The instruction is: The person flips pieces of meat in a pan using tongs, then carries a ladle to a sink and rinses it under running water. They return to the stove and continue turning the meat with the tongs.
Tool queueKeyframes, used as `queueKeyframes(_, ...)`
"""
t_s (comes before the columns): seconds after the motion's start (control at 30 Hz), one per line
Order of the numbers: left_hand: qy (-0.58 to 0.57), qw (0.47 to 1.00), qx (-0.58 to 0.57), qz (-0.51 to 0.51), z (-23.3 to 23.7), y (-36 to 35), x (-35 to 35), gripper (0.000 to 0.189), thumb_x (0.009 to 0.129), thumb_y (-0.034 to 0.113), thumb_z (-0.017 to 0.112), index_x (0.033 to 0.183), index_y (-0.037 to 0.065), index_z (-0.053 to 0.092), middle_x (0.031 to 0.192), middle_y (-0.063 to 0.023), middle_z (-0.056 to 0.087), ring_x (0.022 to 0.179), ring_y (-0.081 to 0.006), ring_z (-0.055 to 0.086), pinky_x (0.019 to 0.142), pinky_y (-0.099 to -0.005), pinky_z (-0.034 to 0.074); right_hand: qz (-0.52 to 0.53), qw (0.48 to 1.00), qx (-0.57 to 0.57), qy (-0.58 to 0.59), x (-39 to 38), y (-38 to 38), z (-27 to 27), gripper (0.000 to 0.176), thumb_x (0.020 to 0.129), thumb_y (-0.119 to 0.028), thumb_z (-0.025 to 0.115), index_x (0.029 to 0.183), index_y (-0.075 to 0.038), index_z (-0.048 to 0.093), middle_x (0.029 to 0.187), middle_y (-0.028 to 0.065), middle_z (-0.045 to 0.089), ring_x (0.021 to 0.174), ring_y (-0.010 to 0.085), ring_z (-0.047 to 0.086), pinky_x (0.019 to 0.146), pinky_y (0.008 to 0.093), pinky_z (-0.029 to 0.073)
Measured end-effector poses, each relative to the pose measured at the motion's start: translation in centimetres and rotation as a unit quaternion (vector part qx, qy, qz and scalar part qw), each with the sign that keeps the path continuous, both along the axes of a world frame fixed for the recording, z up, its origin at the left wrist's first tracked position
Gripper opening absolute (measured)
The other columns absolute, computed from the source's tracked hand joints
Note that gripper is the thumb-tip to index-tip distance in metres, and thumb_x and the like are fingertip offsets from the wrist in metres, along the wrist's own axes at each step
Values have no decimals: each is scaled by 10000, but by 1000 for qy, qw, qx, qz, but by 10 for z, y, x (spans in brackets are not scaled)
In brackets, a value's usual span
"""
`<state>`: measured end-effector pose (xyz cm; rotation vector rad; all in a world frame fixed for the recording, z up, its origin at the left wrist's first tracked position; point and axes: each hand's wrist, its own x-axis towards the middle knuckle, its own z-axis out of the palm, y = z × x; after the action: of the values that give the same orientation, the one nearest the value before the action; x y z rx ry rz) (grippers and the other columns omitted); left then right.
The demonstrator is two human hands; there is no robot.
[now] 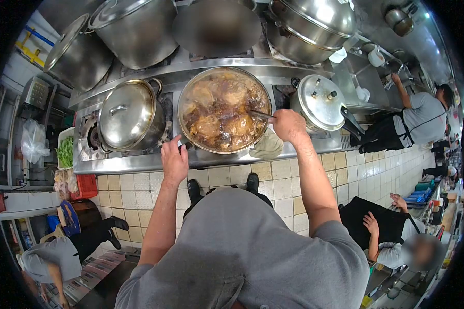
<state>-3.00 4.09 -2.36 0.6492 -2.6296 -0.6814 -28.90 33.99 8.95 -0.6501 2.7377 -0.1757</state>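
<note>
A wide round metal pan (180, 110) sits on the stove in front of me, full of bubbling brown liquid with large browned chunks of food (207, 126) in it. My right hand (289, 126) is closed around the handle of a metal utensil (262, 114) whose far end dips into the liquid, so its kind is hidden. A greenish-grey cloth (268, 144) lies at the pan's right front edge, below that hand. My left hand (175, 160) is at the stove's front edge, left of the pan, fingers extended and holding nothing that I can see.
A lidded pot (129, 116) stands left of the pan, a pressure cooker (319, 103) right of it. Large stockpots (134, 33) and a domed steamer (311, 28) line the back. Co-workers are at the right sink (417, 121), lower right (397, 237) and lower left (56, 262).
</note>
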Motion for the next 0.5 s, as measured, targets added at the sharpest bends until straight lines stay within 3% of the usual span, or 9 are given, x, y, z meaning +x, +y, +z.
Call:
queueKeyframes(0.23, 8, 1000, -5, 3, -6, -1, 1, 433, 1049, 201, 615, 1464, 98, 542, 1213, -210, 567, 1148, -415, 540, 1033, -528, 442, -37, 995, -40, 84, -65, -45, -25, 355, 993, -406, 651, 1062, -90, 798, 1059, 211, 778, 1047, 419, 742, 923, 537, 586)
queueKeyframes(0.3, 17, 1000, -22, -1, -7, -2, 0, 432, 1049, 205, 615, 1461, 97, 543, 1202, -209, 564, 1138, -414, 540, 1029, -529, 441, -24, 996, -40, 81, -76, -62, -18, 398, 990, -395, 661, 1133, -49, 795, 1145, 224, 775, 1102, 401, 747, 951, 502, 594)
queueKeyframes(0.5, 6, 1000, -1, 4, 1, 2, 0, 428, 1051, 201, 609, 1458, 87, 542, 1214, -213, 564, 1154, -414, 538, 1039, -526, 433, 11, 998, 10, 63, -90, -92, -36, 361, 989, -328, 637, 1155, -51, 798, 1197, 206, 775, 1143, 371, 748, 976, 460, 593)
